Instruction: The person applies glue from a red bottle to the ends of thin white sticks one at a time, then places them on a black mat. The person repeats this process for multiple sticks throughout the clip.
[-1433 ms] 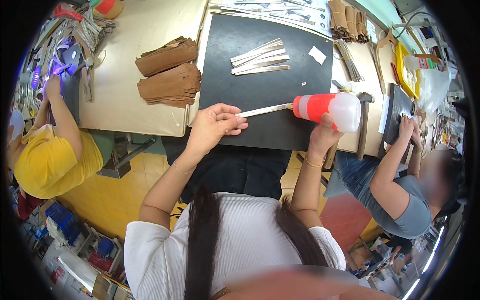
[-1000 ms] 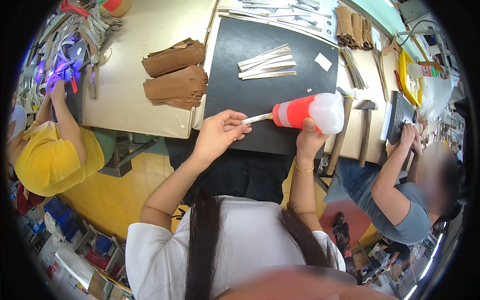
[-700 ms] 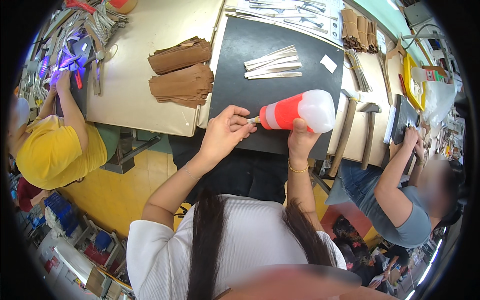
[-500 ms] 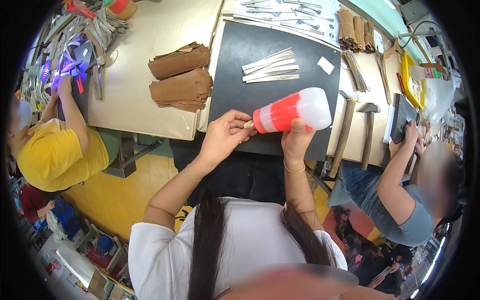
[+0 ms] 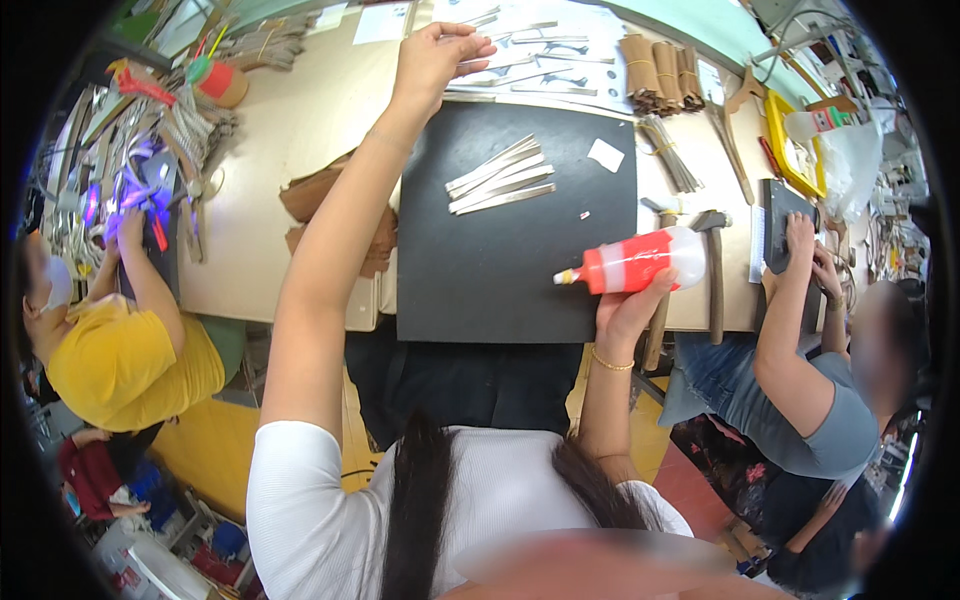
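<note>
Bottle [image 5: 642,262] is grasped sideways by right hand [image 5: 628,310], probably against dripping; left hand [image 5: 436,66] is near pale strips [image 5: 555,91], toward twelve o'clock; its hold I cannot tell.

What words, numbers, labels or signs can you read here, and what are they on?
None can be read clearly.
Sheet under the pale strips: drawings; any lettering too small.
Squeeze bottle in the right hand: nothing legible on its red band.
White slip on the black mat: no marks I can make out.
Narrow sheet beside the hammer: too small to tell.
</note>
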`<state>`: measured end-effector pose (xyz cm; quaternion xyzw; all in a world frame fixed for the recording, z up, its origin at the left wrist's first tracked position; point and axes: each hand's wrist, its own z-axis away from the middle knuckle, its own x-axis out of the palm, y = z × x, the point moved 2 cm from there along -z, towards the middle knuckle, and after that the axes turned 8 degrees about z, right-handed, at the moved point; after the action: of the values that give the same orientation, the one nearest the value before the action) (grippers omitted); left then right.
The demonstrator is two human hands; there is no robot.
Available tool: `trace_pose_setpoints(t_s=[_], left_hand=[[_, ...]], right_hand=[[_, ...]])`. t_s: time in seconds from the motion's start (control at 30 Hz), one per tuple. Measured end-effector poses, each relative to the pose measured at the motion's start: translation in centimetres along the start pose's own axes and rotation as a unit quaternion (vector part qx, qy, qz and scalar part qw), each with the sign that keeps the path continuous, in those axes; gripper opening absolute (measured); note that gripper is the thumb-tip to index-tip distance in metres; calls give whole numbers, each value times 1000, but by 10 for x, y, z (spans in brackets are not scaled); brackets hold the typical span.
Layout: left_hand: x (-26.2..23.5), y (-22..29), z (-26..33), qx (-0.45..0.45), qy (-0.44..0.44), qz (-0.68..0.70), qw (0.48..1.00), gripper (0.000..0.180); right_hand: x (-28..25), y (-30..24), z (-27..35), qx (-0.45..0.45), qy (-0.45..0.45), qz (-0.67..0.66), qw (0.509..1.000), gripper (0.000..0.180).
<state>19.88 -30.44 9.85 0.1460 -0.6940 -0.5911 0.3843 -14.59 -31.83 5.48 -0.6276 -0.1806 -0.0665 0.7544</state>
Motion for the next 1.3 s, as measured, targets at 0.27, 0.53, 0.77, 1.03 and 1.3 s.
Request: trace_pose_setpoints(t_s=[0.27,0.53,0.77,1.03,1.3], left_hand=[[34,-33,-75,-50,14,-85,995,52],[-6,-8,71,-47,-178,-480,858,29],[-3,1,127,-34,-90,-504,859,16],[8,24,148,25,-28,-332,943,16],[10,0,216,-38,-84,-250,964,19]], right_hand=[[-7,5,-4,-14,-61,33,998,81],[-6,11,-3,10,-87,-8,996,75],[1,4,-3,-48,-84,-6,995,54],[5,-7,-2,7,-96,-27,995,68],[2,-18,-4,62,-76,-101,990,65]])
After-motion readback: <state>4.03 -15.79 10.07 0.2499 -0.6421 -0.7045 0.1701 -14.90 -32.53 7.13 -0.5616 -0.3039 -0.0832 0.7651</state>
